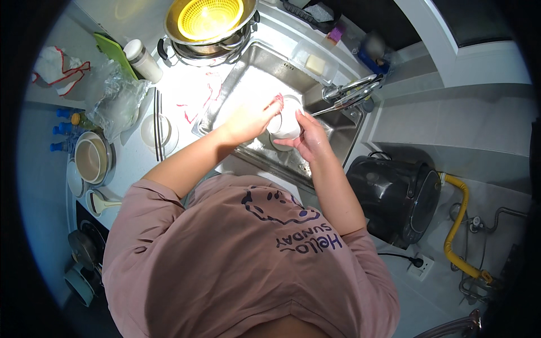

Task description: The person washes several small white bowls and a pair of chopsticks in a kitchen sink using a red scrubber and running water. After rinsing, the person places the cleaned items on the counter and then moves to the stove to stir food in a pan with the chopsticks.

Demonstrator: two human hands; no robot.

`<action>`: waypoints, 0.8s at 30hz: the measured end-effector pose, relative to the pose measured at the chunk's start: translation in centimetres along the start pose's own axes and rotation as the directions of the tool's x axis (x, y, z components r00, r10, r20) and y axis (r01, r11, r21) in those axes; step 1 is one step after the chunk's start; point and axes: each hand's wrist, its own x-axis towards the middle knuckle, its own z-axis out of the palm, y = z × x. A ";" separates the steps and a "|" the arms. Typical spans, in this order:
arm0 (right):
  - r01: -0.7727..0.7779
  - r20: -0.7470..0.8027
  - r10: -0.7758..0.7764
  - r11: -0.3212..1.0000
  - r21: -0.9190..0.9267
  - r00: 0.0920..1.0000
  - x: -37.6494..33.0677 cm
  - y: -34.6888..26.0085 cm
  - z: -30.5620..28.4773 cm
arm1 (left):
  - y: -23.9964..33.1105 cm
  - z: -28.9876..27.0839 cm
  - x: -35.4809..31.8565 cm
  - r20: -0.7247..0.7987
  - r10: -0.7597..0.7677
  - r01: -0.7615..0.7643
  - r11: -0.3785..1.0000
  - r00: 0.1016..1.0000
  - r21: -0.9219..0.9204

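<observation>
Two hands meet over the sink (338, 132), and we see them from above, past a pink shirt (248, 259) that fills the lower picture. Our right hand (311, 141) cups a white cup (286, 121) from below, its grip closed around the side. Our left hand (252, 119) lies across the cup's mouth, fingers pressed to the rim; we cannot tell whether it grips or only rubs. The cup sits above the steel basin, just under the tap (350, 93).

Right of us a black cooker (394, 197) stands on the pale worktop (389, 121), with a yellow hose (457, 225) bending beside it and a wall socket (420, 265) near.

Left of the sink, on the white worktop, we see a white bowl (156, 130), stacked bowls (91, 159), a spoon (104, 203) and a crumpled plastic bag (115, 98). Blue-capped bottles (63, 130) stand at the edge.

Farther back a white bottle (142, 59) leans by a green board (115, 52). Beyond it a yellow strainer (209, 18) rests in a steel pot (214, 42). A soap dish (314, 63) sits behind the basin, under a dark window (473, 22).
</observation>
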 end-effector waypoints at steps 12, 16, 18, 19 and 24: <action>0.604 0.402 -0.699 0.054 -0.795 0.592 1.7 2.9 0.5 | 0.0 4.7 -2.3 0.666 -0.452 0.392 -0.561 0.593 -0.729; 0.639 0.492 -0.761 -0.134 -0.757 0.423 3.5 3.7 -1.2 | -2.3 3.7 -3.4 0.746 -0.116 0.366 -0.816 0.656 -0.448; 0.585 0.507 -0.715 -0.169 -0.793 0.481 3.8 4.3 -3.0 | -2.1 2.2 -2.5 0.761 -0.377 0.293 -0.760 0.528 -0.580; 0.554 0.509 -0.693 -0.187 -0.811 0.511 4.0 4.8 -4.3 | -1.8 1.2 -1.9 0.743 -0.495 0.270 -0.718 0.450 -0.642; 0.222 0.267 -0.540 -0.148 -0.964 0.798 3.1 11.0 -15.6 | -6.2 1.7 -3.8 0.470 -0.719 0.219 -0.420 0.511 -0.881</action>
